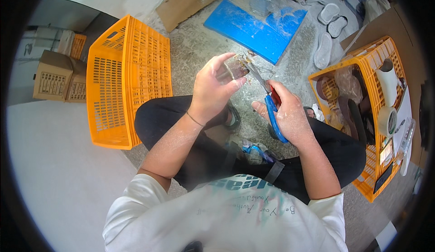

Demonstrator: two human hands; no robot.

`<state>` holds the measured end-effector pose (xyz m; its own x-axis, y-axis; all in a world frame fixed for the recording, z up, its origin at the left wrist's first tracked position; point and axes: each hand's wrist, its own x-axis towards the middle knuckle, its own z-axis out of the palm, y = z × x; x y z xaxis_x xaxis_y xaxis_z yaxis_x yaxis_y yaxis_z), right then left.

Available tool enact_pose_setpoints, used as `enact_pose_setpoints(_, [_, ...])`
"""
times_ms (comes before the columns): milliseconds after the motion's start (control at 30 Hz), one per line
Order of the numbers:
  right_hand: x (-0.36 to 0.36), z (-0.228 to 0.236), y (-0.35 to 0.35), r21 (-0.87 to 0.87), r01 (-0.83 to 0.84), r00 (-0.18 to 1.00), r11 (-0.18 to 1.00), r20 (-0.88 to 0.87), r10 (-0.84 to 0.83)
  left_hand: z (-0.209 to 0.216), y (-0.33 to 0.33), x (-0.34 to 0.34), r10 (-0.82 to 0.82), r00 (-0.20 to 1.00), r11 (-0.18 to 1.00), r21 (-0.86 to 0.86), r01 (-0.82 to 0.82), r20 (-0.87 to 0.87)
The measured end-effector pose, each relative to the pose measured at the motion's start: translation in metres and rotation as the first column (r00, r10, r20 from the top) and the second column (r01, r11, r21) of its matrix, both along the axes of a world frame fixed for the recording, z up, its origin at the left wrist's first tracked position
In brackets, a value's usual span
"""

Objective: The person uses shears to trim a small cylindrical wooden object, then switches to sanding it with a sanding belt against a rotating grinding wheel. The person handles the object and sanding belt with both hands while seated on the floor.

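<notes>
Head view: two orange slatted crates are set within arm's reach of the seated person, an empty one (129, 82) at nine o'clock and a filled one (362, 116) at three o'clock, stocked with tape rolls and wrapped items. A blue board (253, 28) dusted with pale flakes is laid at twelve o'clock. At centre, a small clear block (234, 68), cloudy and ragged-edged, is pinched by the left hand (213, 89) between thumb and fingertips and raised over the knees, apparently for sight. The blue-handled scissors (267, 96) are gripped by the right hand (290, 114), blades directed at the block's edge.
</notes>
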<state>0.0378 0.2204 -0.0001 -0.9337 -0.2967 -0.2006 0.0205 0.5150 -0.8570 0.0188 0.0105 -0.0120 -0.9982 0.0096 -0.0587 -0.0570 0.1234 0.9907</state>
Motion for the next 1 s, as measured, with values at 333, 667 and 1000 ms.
enact_pose_setpoints(333, [-0.001,-0.003,0.007,-0.218,-0.065,0.987,0.974,0.131,0.095,-0.004,-0.004,0.0,-0.037,0.997,0.998,-0.054,0.034,-0.064])
enact_pose_setpoints(667, [-0.002,-0.018,0.002,-0.22,0.327,0.922,0.919,0.289,-0.259,0.004,0.0,-0.002,-0.029,0.997,0.945,0.324,0.049,-0.066])
enact_pose_setpoints(1000, [0.005,-0.004,-0.006,0.276,0.082,0.93,0.958,-0.366,0.026,0.002,0.003,0.002,0.012,0.994,0.999,-0.029,-0.015,-0.105])
